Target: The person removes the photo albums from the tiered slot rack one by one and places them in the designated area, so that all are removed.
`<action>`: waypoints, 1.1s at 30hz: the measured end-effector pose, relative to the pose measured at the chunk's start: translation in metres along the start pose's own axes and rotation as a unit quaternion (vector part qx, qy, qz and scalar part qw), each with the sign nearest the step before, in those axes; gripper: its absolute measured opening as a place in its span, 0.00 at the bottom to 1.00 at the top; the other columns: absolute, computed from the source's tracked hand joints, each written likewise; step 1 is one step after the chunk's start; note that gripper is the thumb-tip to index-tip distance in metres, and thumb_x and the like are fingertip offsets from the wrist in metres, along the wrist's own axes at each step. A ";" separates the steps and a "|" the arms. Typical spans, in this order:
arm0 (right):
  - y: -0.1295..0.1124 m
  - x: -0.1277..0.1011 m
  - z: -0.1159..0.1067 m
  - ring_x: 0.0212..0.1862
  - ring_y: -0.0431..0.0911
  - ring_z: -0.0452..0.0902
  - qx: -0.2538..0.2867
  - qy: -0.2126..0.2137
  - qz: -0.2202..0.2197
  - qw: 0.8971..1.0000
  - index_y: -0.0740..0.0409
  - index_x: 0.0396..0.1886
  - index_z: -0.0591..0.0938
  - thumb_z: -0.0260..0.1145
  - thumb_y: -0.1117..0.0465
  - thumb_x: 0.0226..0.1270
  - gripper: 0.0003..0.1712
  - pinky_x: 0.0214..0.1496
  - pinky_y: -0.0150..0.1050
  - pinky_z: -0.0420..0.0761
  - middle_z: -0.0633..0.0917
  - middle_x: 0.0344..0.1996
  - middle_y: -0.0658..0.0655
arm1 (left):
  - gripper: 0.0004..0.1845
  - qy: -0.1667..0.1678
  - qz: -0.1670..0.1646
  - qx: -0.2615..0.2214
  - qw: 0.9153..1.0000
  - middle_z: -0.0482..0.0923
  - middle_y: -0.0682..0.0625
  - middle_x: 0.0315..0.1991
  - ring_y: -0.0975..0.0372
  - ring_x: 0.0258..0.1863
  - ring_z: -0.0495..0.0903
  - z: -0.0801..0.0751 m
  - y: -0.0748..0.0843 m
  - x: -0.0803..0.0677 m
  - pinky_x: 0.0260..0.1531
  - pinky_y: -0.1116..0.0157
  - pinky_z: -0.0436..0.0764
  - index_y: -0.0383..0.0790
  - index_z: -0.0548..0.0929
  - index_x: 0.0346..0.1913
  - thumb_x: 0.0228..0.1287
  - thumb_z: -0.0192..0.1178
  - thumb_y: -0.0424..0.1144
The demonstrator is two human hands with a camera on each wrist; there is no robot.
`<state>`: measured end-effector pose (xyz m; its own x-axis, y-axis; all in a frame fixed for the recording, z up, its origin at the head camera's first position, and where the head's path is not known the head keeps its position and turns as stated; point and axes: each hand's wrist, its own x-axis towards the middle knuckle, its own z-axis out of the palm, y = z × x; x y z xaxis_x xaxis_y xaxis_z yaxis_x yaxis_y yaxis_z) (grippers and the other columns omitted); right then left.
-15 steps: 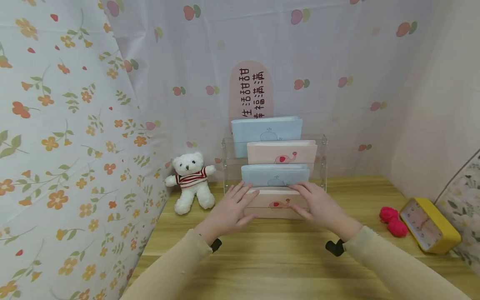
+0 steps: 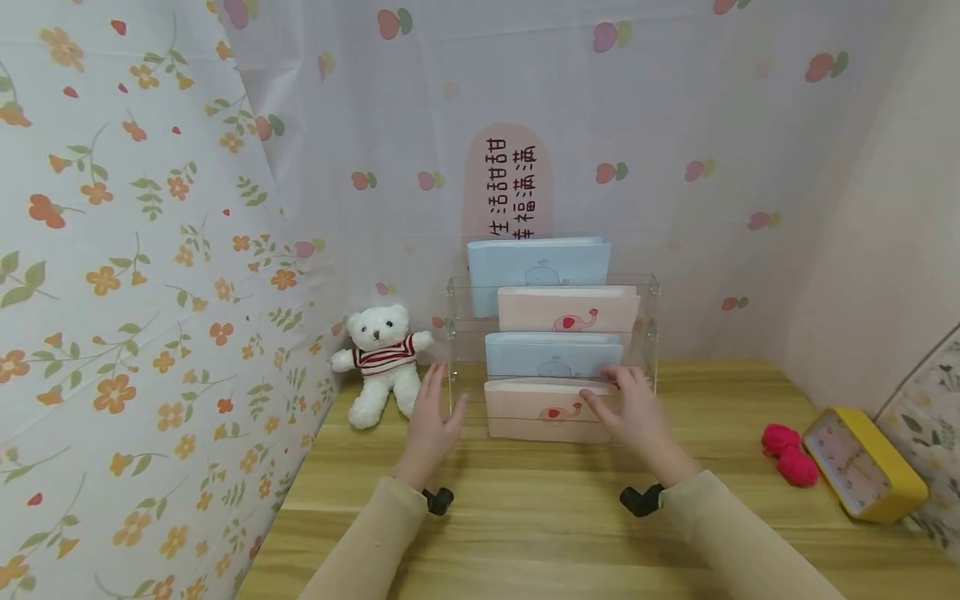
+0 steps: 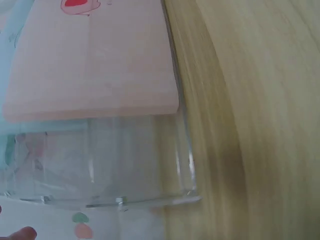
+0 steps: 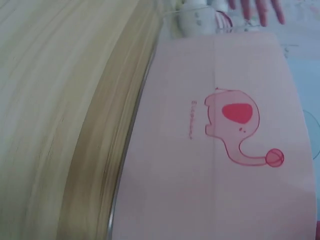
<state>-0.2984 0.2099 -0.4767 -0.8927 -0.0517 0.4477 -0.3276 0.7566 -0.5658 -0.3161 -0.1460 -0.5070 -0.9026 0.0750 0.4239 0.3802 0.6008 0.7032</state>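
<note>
A clear tiered rack (image 2: 651,367) holds folded pink and blue pieces, one behind another in rising steps. My left hand (image 2: 427,425) is upright at the rack's left end, fingers extended and holding nothing; a fingertip (image 3: 22,234) shows in the left wrist view's lower corner. My right hand (image 2: 637,421) is at the right end of the lowest pink piece (image 2: 517,408), fingers loosely bent and overlapping its top corner. This piece bears a red elephant print (image 4: 235,115). Behind it rise a blue piece (image 2: 510,354), a pink one (image 2: 525,310) and a blue one (image 2: 495,267).
A white teddy bear (image 2: 378,358) in a striped top sits left of the rack, close to my left hand. On the right of the wooden table (image 2: 525,517) lie a dark pink bundle (image 2: 791,454) and a yellow-framed clock (image 2: 873,467). Patterned curtains surround the table.
My left hand has moved left, from in front of the lowest pink piece to the rack's left end. My right hand has turned more upright and shifted slightly right. The head view has shifted slightly.
</note>
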 end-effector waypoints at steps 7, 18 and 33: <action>0.000 -0.002 0.022 0.66 0.67 0.78 0.065 0.047 0.018 0.997 0.69 0.66 0.78 0.76 0.52 0.77 0.31 0.72 0.67 0.78 0.80 0.62 0.70 | 0.39 0.025 -0.064 -0.095 0.993 0.57 0.41 0.89 0.42 0.87 0.60 0.012 -0.018 -0.007 0.84 0.37 0.65 0.50 0.55 0.90 0.86 0.59 0.51; 0.009 -0.006 0.030 0.65 0.58 0.78 0.167 0.074 0.096 0.979 0.63 0.62 0.83 0.71 0.54 0.81 0.21 0.66 0.50 0.76 0.86 0.63 0.67 | 0.32 0.048 -0.108 -0.175 0.977 0.72 0.34 0.80 0.39 0.79 0.74 0.028 -0.032 -0.011 0.78 0.43 0.75 0.39 0.65 0.86 0.87 0.59 0.41; 0.015 -0.009 0.045 0.22 0.41 0.63 0.176 0.102 0.125 0.971 0.56 0.58 0.87 0.70 0.54 0.82 0.14 0.24 0.35 0.64 0.67 0.18 0.47 | 0.25 0.060 -0.113 -0.194 0.973 0.80 0.30 0.72 0.39 0.69 0.83 0.045 -0.048 -0.017 0.67 0.49 0.86 0.33 0.75 0.79 0.87 0.57 0.39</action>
<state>-0.3095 0.1927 -0.5202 -0.8899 0.2617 0.3736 -0.2262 0.4582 -0.8596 -0.3283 -0.1398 -0.5732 -0.9509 -0.1320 0.2800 0.2426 0.2442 0.9389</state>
